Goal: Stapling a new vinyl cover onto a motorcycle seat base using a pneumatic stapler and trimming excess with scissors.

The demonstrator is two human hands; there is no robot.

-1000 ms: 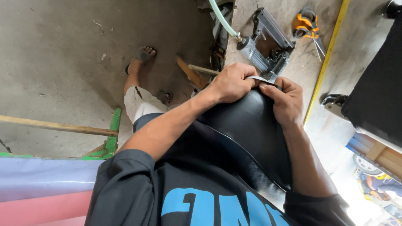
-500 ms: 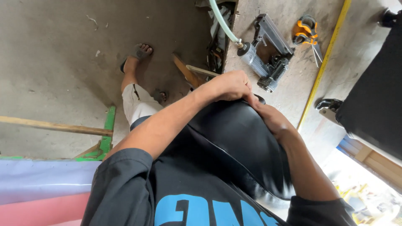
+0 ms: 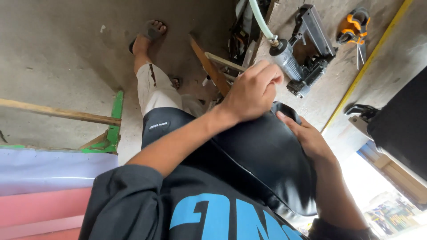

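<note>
A black vinyl-covered seat cushion (image 3: 262, 155) rests against my body, glossy side up. My left hand (image 3: 253, 91) is closed over its far top edge, pinching the black cover where it folds over. Along the cushion's right side lies my right hand (image 3: 307, 138), fingers stretched up to the folded lip (image 3: 284, 111) and holding that side. My left forearm crosses the cushion from the lower left.
A pneumatic stapler (image 3: 307, 53) with a pale green hose (image 3: 260, 20) lies on the concrete bench just beyond my hands. Orange-handled pliers (image 3: 353, 24) and a yellow strip (image 3: 369, 58) lie further right. A black padded panel (image 3: 402, 122) stands at right. Wooden sticks (image 3: 209, 64), a green frame (image 3: 113, 124) and my sandalled foot (image 3: 149, 33) are below.
My right hand has slid from the cushion's top edge down along its right side. My left hand stayed gripping the top edge, and the view has shifted closer.
</note>
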